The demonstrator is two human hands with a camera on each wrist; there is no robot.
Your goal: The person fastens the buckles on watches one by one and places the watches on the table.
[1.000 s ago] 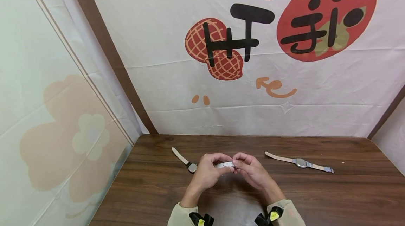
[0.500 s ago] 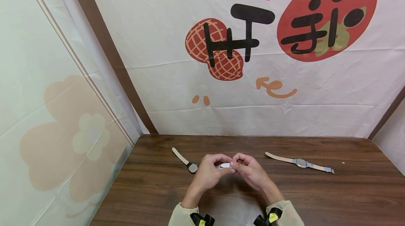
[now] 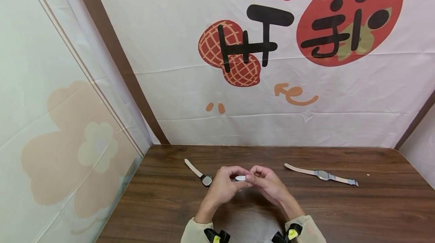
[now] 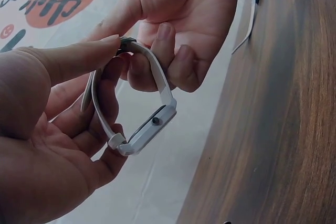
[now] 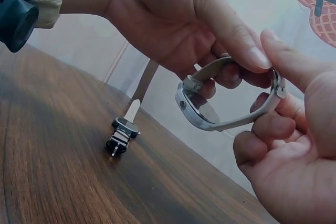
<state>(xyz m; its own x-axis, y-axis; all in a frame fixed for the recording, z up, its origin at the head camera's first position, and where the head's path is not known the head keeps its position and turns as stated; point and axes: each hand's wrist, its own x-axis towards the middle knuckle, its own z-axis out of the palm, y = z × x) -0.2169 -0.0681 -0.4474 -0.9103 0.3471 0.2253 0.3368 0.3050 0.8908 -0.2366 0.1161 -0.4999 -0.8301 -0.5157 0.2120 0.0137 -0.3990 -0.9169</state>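
A white wristwatch (image 4: 152,129) is held up between both hands above the table, its strap bent into a loop with the case hanging low. In the head view only a short white piece of strap (image 3: 240,178) shows between the fingers. My left hand (image 3: 222,186) pinches the strap, thumb on top, beside the metal buckle (image 4: 126,44). From the other side my right hand (image 3: 270,186) grips the strap at the buckle (image 5: 278,83), with its thumb tip meeting the left thumb there. Fingers partly hide where the strap ends overlap.
On the wooden table (image 3: 153,205), a watch with a black-edged case and pale strap (image 3: 206,180) lies just left of the hands. Another watch with a pale and bluish strap (image 3: 323,175) lies stretched out to the right. A printed cloth (image 3: 190,129) hangs behind the table.
The right thumb and fingers have shifted slightly left along the strap, and less of the white strap shows between the hands. The left hand has hardly moved.
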